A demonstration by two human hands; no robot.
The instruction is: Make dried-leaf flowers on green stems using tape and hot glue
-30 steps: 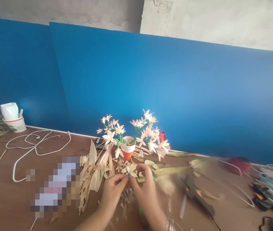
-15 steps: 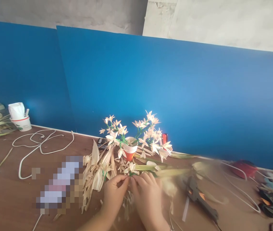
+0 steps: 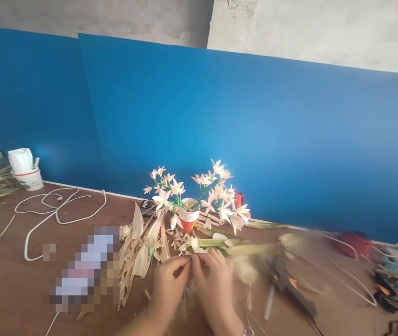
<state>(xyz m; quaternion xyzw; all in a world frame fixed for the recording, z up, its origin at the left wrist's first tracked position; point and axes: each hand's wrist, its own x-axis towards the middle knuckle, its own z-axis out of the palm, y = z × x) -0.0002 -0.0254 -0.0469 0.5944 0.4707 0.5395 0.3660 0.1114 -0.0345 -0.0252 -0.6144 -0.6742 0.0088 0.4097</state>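
Right hand point(image 3: 216, 282): index finger, raised a second ago, now lowered. Green strip seen at the fingertips half a second ago no longer visible. Pale flower point(image 3: 195, 244) positioned at the fingertips, in front of the paper cups point(image 3: 188, 223); base apparently pinched by thumb and index of right hand and left hand point(image 3: 170, 282), exact contact hidden. Reads as fine work being continued at the base; glue gun point(image 3: 293, 290) untouched on the surface point(image 3: 10, 289).

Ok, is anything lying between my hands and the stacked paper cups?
Yes. Just beyond the meeting fingertips of your left hand and right hand, a pale flower sits in front of the stacked paper cups. Long pale-green stalks lie just right of that flower.
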